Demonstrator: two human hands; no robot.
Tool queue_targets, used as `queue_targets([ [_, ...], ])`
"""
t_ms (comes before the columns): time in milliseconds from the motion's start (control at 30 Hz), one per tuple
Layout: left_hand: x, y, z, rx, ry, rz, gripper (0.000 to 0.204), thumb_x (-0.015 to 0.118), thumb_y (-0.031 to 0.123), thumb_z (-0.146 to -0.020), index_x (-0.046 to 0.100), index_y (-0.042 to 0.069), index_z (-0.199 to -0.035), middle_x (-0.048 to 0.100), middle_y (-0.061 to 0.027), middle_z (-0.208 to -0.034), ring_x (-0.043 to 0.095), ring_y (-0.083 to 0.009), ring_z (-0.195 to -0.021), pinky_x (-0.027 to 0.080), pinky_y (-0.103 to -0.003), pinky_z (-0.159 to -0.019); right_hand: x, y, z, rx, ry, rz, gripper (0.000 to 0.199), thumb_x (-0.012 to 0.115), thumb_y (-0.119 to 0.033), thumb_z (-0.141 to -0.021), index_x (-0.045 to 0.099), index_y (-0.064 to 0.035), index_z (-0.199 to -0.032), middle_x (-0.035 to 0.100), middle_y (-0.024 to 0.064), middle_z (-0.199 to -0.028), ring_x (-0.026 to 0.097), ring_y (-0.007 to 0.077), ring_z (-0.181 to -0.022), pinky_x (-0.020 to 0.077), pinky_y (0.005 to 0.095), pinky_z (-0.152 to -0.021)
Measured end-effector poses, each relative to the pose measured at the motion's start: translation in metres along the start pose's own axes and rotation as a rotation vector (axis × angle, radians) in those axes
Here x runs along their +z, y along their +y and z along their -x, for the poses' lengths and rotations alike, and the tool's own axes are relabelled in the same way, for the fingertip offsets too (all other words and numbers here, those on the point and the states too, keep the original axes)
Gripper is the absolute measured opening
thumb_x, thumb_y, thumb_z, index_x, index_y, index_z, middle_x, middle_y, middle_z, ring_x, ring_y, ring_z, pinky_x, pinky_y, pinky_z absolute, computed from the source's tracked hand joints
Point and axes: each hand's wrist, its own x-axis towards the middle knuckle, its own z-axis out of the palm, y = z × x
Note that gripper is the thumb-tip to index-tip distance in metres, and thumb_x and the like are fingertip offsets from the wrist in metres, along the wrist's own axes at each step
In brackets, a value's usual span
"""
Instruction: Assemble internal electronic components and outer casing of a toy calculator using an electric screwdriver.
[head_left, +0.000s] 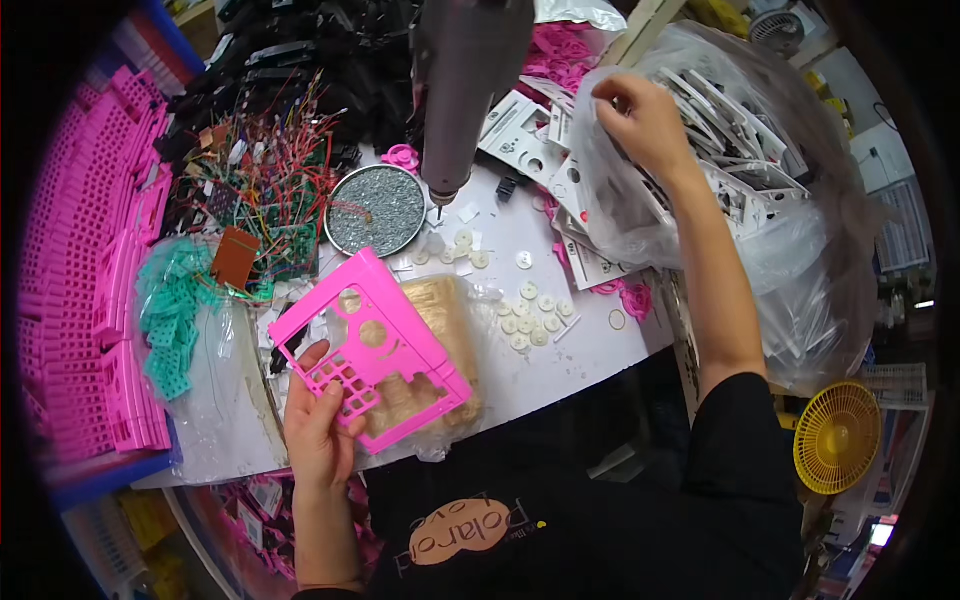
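Observation:
My left hand (318, 420) grips a flat pink plastic panel (375, 345) with round and square cut-outs, holding it by its near left corner just above the white table (560, 365). My right hand (645, 120) reaches up to the right into a large clear plastic bag (800, 250) full of white plastic panels (740, 150); its fingers are closed on the bag's edge or a panel, which one I cannot tell. Under the pink panel lies a clear bag of tan parts (445, 320).
An electric screwdriver (462, 90) hangs over the table beside a round tin of screws (377, 208). Small white discs (530, 318) are scattered mid-table. Wired circuit boards (265, 180), teal parts (175, 300), stacked pink parts (90, 280) fill the left. A yellow fan (838, 435) is lower right.

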Motion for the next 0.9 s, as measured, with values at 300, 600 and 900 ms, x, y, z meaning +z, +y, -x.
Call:
queue_targets([
  [300,0.020,0.000,0.006,-0.057,0.060,0.107,0.054,0.054,0.002,-0.098,0.036,0.005,-0.149,0.061,-0.0145,-0.127,0.065,-0.0212,-0.103,0.052,-0.027,-0.062,0.105,-0.066,-0.026,0.028,-0.120,0.476,0.034,0.070,-0.025,-0.079,0.069,-0.0022,-0.104,0.072,0.0171,-0.101,0.069,0.0321,-0.098,0.0541,0.0472,-0.085],
  [600,0.010,-0.007,0.009,-0.167,-0.029,0.242,0.052,0.056,0.014,-0.100,0.037,0.006,-0.148,0.059,-0.0140,-0.130,0.064,-0.0256,-0.105,0.052,-0.033,-0.068,0.004,0.004,0.002,0.256,0.878,-0.994,0.012,0.073,-0.006,-0.089,0.066,-0.0103,-0.097,0.063,0.0006,-0.080,0.061,0.0154,-0.070,0.0479,0.0299,-0.061],
  [900,0.034,-0.005,0.005,-0.343,-0.121,0.427,0.076,0.030,0.062,-0.105,0.035,0.004,-0.153,0.051,-0.0175,-0.147,0.056,-0.0312,-0.130,0.053,-0.045,-0.101,0.016,-0.151,0.130,-0.754,0.005,-1.119,0.019,0.060,-0.023,-0.097,0.075,-0.0137,-0.104,0.063,0.0104,-0.136,0.060,0.0388,-0.117,0.0293,0.0567,-0.113],
])
